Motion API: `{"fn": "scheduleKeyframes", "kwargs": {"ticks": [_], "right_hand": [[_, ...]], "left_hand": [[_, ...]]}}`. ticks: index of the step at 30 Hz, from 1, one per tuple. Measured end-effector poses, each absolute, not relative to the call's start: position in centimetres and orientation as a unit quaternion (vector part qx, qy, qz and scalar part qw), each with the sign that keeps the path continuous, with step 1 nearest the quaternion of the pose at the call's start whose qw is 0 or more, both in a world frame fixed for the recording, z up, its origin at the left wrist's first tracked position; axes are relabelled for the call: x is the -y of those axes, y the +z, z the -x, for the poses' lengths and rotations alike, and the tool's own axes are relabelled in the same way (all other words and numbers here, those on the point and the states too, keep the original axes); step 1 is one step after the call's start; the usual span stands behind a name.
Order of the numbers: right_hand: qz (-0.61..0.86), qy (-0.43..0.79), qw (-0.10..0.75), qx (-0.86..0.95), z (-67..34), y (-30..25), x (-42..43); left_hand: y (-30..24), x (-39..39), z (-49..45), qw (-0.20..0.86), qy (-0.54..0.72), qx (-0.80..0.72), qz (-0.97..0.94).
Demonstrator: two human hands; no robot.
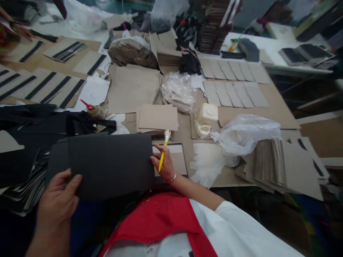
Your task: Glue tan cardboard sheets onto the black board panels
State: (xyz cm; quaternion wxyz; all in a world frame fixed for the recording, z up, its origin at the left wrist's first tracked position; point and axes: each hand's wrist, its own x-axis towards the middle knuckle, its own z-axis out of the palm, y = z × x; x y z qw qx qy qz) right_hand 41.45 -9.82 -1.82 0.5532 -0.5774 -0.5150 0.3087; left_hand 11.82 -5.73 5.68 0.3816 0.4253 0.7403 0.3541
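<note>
A large black sheet (pixel 112 166) is held up in front of me, tilted, across the table's front edge. My left hand (pixel 60 194) is closed on its lower left part, thumb on top. My right hand (pixel 164 162) is closed around a yellow-handled paintbrush (pixel 162 157), its pale bristles pointing away from me. Fingertips of that hand also reach the sheet's right edge; whether they grip it I cannot tell. Partly hidden under the right hand lies a grey board with a black border (pixel 178 159). Just beyond is a small stack of tan cards (pixel 158 117).
A white plastic container (pixel 207 116) and a clear plastic bag (pixel 246 132) stand right of centre. Grey boards (pixel 284 164) are piled at the right edge. A red-tipped bottle (pixel 93 110) lies left, near black pieces (pixel 34 119). Another person's hand (pixel 23 32) is at far left.
</note>
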Motion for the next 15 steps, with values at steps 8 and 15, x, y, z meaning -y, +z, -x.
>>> {"fn": "scheduleKeyframes", "kwargs": {"ticks": [8, 15], "right_hand": [[0.76, 0.112, 0.394, 0.505, -52.4, -7.5, 16.5], [0.773, 0.072, 0.284, 0.563, -54.6, -9.8, 17.4]], "left_hand": [[-4.8, 7.7, -25.1, 0.372, 0.215, -0.657, -0.619], [-8.1, 7.7, -26.9, 0.279, 0.128, -0.636, -0.708]]}}
